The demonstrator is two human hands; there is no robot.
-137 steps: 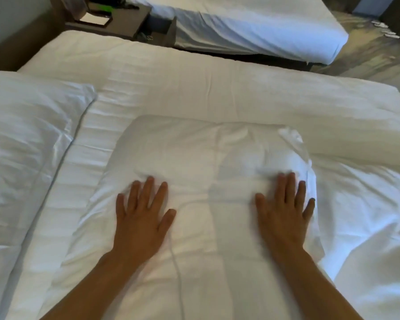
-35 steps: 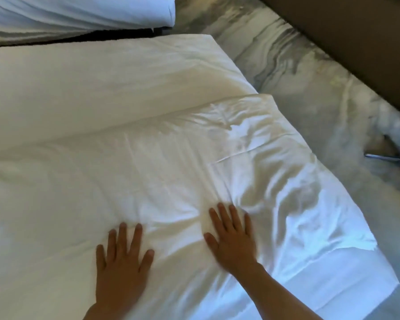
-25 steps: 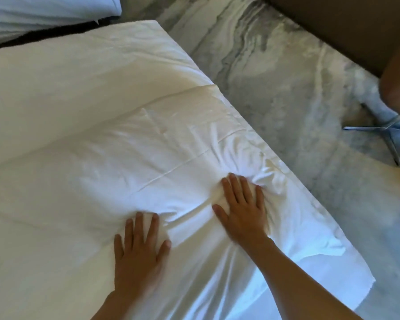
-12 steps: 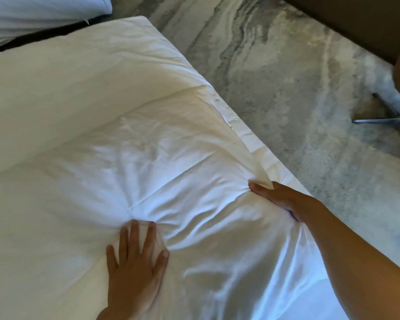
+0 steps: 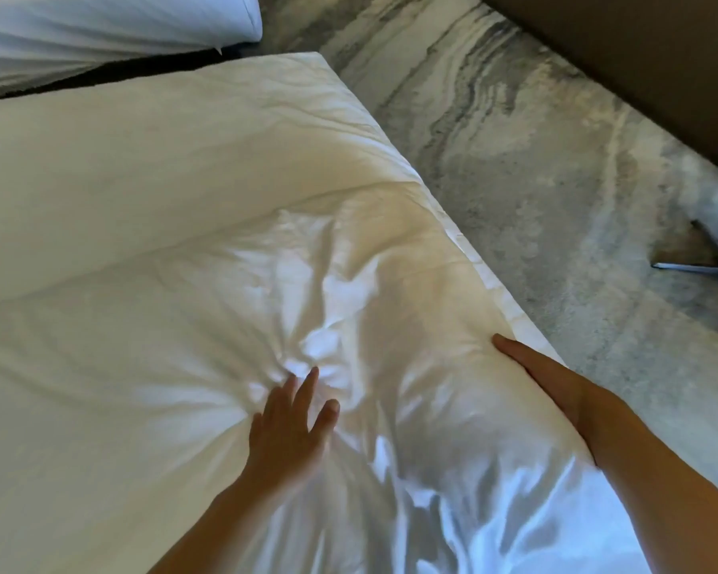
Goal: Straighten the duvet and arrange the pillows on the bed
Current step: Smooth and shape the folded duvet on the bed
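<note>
Carpet [image 5: 556, 167] beside diagonally laid duvet [image 5: 162, 192]

The white duvet [image 5: 183, 263] covered the bed across the left and centre of the frame, its far corner reaching the upper middle. Its upper part lay fairly smooth, with a long fold line running from the left edge up toward the right-hand edge. Below that line the cloth was rumpled, creases fanning out from a bunched spot in the lower middle. The right-hand edge ran diagonally from upper middle to lower right beside the floor, and there the duvet bulged up in a thick roll. The lower right part looked glossy and heavily wrinkled. No pillow was in sight.
</note>
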